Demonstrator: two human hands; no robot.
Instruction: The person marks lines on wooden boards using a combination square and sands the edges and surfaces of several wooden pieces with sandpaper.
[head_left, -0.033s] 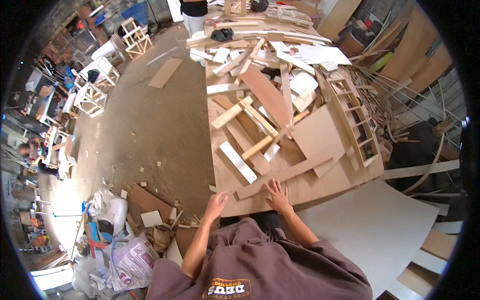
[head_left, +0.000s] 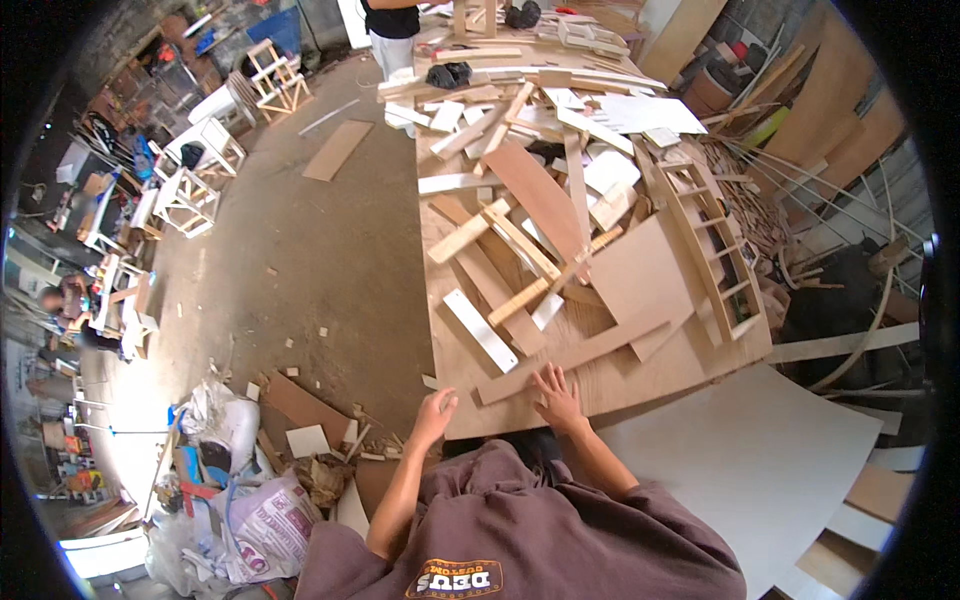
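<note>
My right hand lies flat with its fingers spread at the near edge of the wooden table. Its fingertips touch a long, thin brown board lying at a slant. At the table's near left corner is my left hand, fingers curled together. Whether anything small is inside them is hidden. Just beyond the hands a white strip with small holes near its ends lies on the table. Past it, a pale wooden frame piece rests on other boards.
A ladder-like wooden frame stands along the table's right side, beside a large flat panel. Boards and offcuts pile toward the far end, where another person stands. Sacks and scraps lie on the floor at left.
The whole view has shifted slightly. Both hands keep nearly the same places, and the long board has not visibly moved on the table.
</note>
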